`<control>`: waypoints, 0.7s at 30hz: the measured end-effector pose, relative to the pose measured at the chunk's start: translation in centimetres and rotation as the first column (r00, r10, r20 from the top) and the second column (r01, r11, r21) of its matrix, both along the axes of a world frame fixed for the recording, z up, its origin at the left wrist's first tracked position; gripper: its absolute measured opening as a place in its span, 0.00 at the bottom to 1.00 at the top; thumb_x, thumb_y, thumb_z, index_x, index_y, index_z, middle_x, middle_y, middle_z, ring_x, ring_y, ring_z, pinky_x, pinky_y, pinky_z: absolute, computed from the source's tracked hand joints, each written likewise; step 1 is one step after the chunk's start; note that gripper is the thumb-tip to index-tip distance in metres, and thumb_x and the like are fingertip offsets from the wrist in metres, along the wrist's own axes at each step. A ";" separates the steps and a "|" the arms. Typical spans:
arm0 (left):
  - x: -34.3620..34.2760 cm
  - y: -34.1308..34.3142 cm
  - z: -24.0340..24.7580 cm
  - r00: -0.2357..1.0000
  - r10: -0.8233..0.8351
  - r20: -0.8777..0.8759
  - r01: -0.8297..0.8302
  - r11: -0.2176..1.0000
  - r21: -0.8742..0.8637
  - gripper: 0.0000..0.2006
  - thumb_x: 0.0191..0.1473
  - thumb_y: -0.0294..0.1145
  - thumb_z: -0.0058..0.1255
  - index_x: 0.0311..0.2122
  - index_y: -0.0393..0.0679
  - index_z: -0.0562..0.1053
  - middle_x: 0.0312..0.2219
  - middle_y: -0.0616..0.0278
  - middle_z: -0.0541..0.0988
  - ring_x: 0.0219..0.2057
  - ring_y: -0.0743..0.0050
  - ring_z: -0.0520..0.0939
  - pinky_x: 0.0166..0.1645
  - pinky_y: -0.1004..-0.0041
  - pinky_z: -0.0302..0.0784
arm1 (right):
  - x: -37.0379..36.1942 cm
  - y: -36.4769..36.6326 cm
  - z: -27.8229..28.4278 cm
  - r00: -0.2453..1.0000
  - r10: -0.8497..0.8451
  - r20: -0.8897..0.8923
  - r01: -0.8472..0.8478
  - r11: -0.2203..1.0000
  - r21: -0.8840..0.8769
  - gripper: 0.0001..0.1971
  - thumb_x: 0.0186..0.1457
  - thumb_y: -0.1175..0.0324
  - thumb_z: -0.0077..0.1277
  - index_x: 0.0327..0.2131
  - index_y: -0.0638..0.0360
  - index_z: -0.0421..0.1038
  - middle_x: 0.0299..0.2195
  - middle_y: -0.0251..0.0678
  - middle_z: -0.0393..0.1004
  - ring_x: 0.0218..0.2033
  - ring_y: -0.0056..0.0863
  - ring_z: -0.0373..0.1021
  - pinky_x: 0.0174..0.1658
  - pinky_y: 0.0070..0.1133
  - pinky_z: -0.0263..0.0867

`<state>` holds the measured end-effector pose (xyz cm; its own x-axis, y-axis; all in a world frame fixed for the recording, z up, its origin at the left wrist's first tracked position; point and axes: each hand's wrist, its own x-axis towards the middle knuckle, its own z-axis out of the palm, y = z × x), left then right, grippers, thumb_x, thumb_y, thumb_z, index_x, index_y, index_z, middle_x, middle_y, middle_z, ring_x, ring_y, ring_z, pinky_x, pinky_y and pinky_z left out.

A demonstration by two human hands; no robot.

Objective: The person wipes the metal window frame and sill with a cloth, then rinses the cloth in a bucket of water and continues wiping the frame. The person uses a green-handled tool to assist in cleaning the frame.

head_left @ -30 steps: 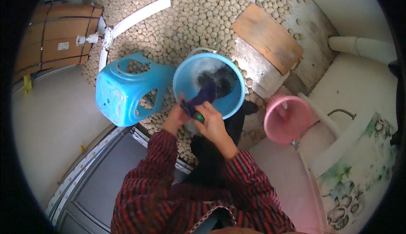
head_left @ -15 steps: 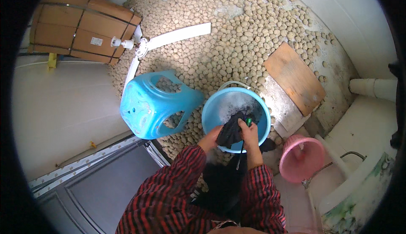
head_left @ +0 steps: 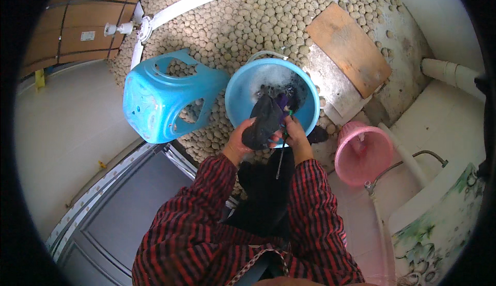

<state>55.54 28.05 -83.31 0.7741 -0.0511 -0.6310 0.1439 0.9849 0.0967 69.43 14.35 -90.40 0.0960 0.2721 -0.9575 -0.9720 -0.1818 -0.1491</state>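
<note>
Over the near side of a light-blue bucket (head_left: pixel 235 92) of foamy water, both hands are at work on a dark, shoe-shaped item (head_left: pixel 262 123) with a purple patch beside it. My left hand (head_left: pixel 239 140) is closed round its left side. A thin tool with a green end and a long, narrow shaft, like a screwdriver (head_left: pixel 280 164), is gripped in my right hand (head_left: pixel 295 132), its shaft pointing down toward me. The fingers of the right hand are partly hidden near the item. More dark material lies in the suds behind.
A blue plastic stool (head_left: pixel 150 97) lies on its side left of the bucket, on many round, pale balls (head_left: pixel 248 22). A white ceiling fan (head_left: pixel 146 26) lies beyond it, near a strapped carton (head_left: pixel 88 22). On the right are a wooden board (head_left: pixel 351 51) and a pink bucket (head_left: pixel 364 157).
The view has shifted, so everything sits higher and further left. The dark item has turned in my hands, and a purple part now shows. Both hands still hold on.
</note>
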 end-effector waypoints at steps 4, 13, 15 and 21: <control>-0.2 -1.5 -0.8 0.974 0.196 0.112 -0.156 0.943 -0.293 0.35 0.69 0.57 0.35 0.59 0.27 0.66 0.43 0.37 0.79 0.32 0.54 0.82 0.29 0.68 0.79 | 0.4 0.3 0.0 0.961 -0.186 -0.207 0.265 0.840 0.474 0.26 0.68 0.54 0.54 0.65 0.46 0.64 0.54 0.33 0.74 0.48 0.28 0.75 0.48 0.32 0.80; -0.3 0.0 -2.8 0.964 0.062 0.260 0.002 0.971 -0.238 0.35 0.65 0.60 0.46 0.60 0.34 0.66 0.43 0.47 0.79 0.24 0.71 0.77 0.23 0.76 0.71 | 2.9 4.2 1.8 0.979 0.025 0.202 -0.118 0.880 0.460 0.24 0.62 0.59 0.61 0.56 0.63 0.72 0.44 0.37 0.80 0.43 0.23 0.77 0.42 0.21 0.74; 0.6 1.5 -2.7 0.972 -0.078 0.222 0.115 0.981 -0.155 0.34 0.63 0.59 0.53 0.61 0.38 0.67 0.41 0.51 0.80 0.27 0.70 0.79 0.25 0.77 0.72 | 3.5 4.9 1.0 0.922 0.206 0.328 -0.318 0.886 0.337 0.20 0.61 0.63 0.61 0.52 0.63 0.74 0.40 0.35 0.80 0.38 0.24 0.77 0.41 0.21 0.75; 3.9 4.0 -3.0 0.745 -0.523 -0.414 0.626 0.334 0.704 0.33 0.50 0.48 0.70 0.54 0.35 0.72 0.36 0.53 0.83 0.31 0.57 0.85 0.36 0.60 0.80 | 3.4 7.8 -1.7 0.400 0.699 0.593 -0.641 0.676 -0.364 0.29 0.50 0.48 0.64 0.42 0.69 0.81 0.38 0.59 0.81 0.38 0.58 0.80 0.44 0.40 0.75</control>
<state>59.41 32.01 -86.27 0.6896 0.0731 -0.7205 0.7018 0.1781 0.6898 72.85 22.17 -92.08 0.4909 0.4753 -0.7302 -0.1749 -0.7672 -0.6170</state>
